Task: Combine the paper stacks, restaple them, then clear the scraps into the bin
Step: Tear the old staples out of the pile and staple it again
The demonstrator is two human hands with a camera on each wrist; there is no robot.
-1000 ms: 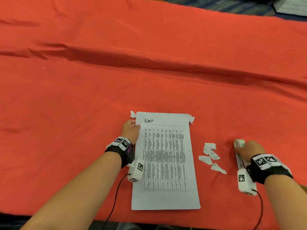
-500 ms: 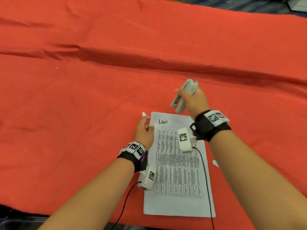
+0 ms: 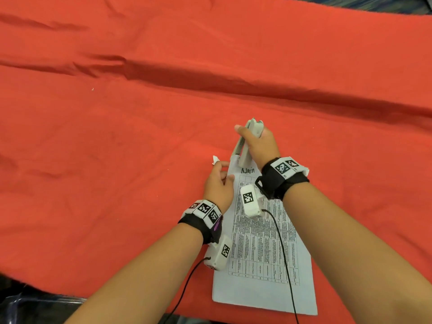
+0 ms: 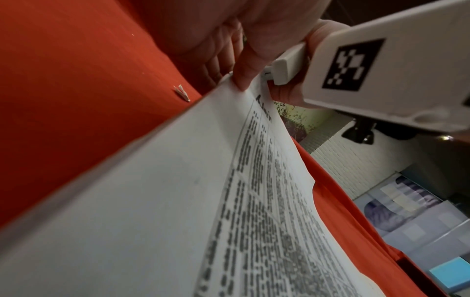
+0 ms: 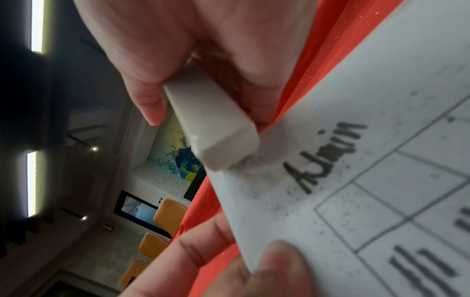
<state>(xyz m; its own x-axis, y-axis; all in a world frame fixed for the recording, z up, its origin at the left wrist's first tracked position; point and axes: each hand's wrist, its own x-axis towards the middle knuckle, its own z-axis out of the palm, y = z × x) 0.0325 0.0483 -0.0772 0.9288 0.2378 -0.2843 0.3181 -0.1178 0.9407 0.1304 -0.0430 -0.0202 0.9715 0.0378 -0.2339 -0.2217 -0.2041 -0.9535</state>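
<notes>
Stapler nose set at the top left corner of the paper stack, both hands working that corner.

The right hand (image 3: 259,146) has its fingers and thumb curled round a white stapler (image 3: 245,146), held steeply tilted with its mouth down at the far left corner of the paper stack (image 3: 261,249), just beside the handwritten word "Admin" (image 5: 328,156). The left hand (image 3: 218,185) pinches that same corner's edge, thumb on top, lifting it slightly off the red tablecloth (image 3: 117,148). One small paper scrap (image 3: 215,159) lies on the cloth just left of the stack's far corner, touching the left fingertips (image 3: 219,163) or nearly so. The stack's near end lies flat by the table edge.
</notes>
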